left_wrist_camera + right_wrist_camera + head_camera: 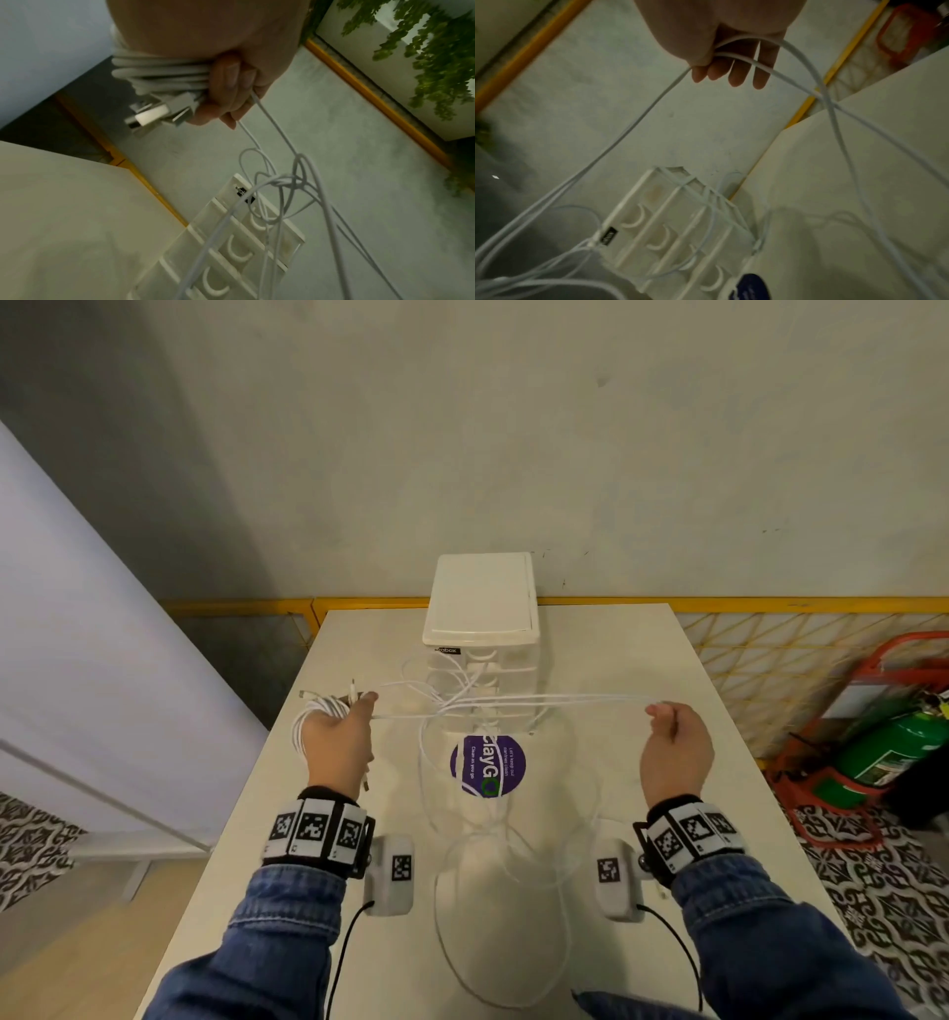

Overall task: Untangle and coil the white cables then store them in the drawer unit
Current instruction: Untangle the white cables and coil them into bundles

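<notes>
My left hand [339, 737] [226, 89] grips a coiled bundle of white cable [313, 716] [159, 77] with its plugs [159, 113] sticking out. Thin white cables [513, 701] stretch taut from it across to my right hand [672, 747] [731, 60], whose thumb pinches the strands [744, 54] against the fingers. A knot of loops [290, 180] hangs midway, in front of the white drawer unit [480, 608] [231, 243] [675, 233]. More slack cable [503, 942] loops on the table [667, 660] near me. The drawers look closed.
A purple round sticker [488, 765] lies on the table before the drawer unit. A yellow rail [770, 604] runs behind the table. A green extinguisher [883, 752] in a red stand is on the floor at right. A white panel [77, 634] stands at left.
</notes>
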